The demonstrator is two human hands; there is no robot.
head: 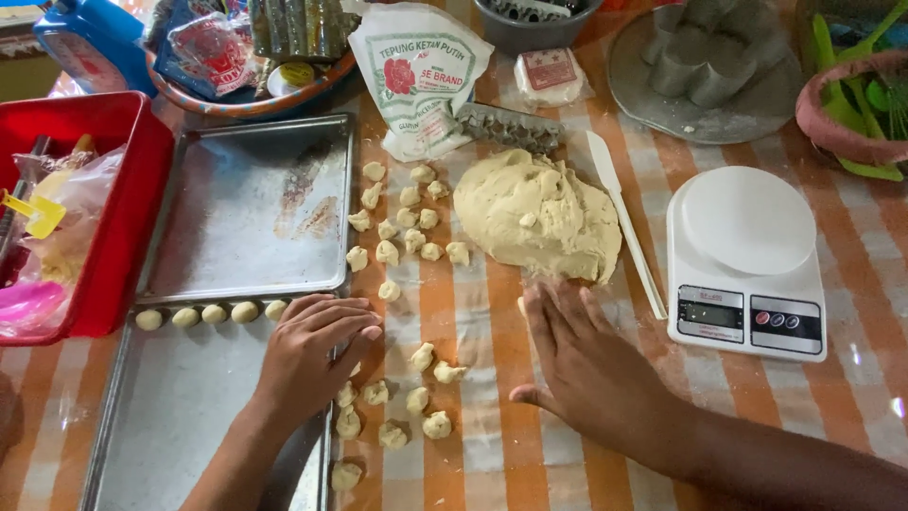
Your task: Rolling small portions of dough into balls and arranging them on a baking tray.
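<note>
I note my left hand (317, 345) spread flat over the baking tray (170, 416) edge; my right hand (577, 355) spread, pressing the desk (492, 445) beside the dough mound (539, 213), apparently rolling a piece.

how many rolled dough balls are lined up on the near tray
5 show. The dough balls sit in a row along the far edge of the near tray, running from its left end toward the left hand, which may hide more.
</note>
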